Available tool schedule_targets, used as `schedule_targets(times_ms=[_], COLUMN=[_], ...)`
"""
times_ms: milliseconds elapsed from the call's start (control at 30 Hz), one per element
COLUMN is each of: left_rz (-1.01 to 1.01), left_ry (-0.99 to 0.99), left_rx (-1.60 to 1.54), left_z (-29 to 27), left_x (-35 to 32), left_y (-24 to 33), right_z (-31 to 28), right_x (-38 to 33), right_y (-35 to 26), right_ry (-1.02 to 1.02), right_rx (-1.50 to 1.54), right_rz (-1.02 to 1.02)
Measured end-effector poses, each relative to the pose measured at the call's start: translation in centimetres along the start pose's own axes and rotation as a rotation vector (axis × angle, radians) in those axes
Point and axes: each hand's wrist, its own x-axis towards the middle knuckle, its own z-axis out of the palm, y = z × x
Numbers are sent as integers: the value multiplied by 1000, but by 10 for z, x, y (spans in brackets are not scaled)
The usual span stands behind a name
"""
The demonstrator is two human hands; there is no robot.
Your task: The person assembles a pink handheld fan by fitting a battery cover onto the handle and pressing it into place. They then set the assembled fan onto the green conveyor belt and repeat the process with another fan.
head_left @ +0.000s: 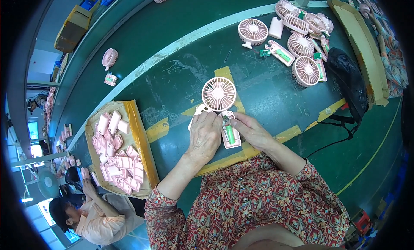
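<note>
A pink handheld fan lies in front of me, its round grille pointing away. Its handle is opened up and shows a green battery cell in the pink shell. My right hand grips the handle's right side near the neck, thumb and fingers closed. My left hand is closed at the neck's left side, fingers bent down. A pale pink shell piece sticks out beyond the left fingers, apparently held by them; the fingertips hide most of it.
A cardboard box of pink shell pieces stands at the left. Several fans and open handles are heaped at the far right, by a black mesh bag and a cardboard tray. Another fan lies far left; a co-worker sits lower left.
</note>
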Motion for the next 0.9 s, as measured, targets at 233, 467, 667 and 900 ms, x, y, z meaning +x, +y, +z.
schedule_targets(times_ms=[233, 467, 667, 900], left_rz=[-277, -512, -727, -709], left_ry=[118, 13, -65, -56], left_rx=[-77, 12, -333, -535], left_z=[-13, -13, -25, -13], left_x=[-13, -29, -27, -28], left_y=[3, -6, 2, 34], right_z=[-1, 5, 6, 8], right_x=[2, 0, 0, 0], right_y=[6, 2, 3, 10], right_ry=[22, 29, 49, 81], right_rx=[21, 114, 91, 11], right_rz=[-32, 8, 7, -109])
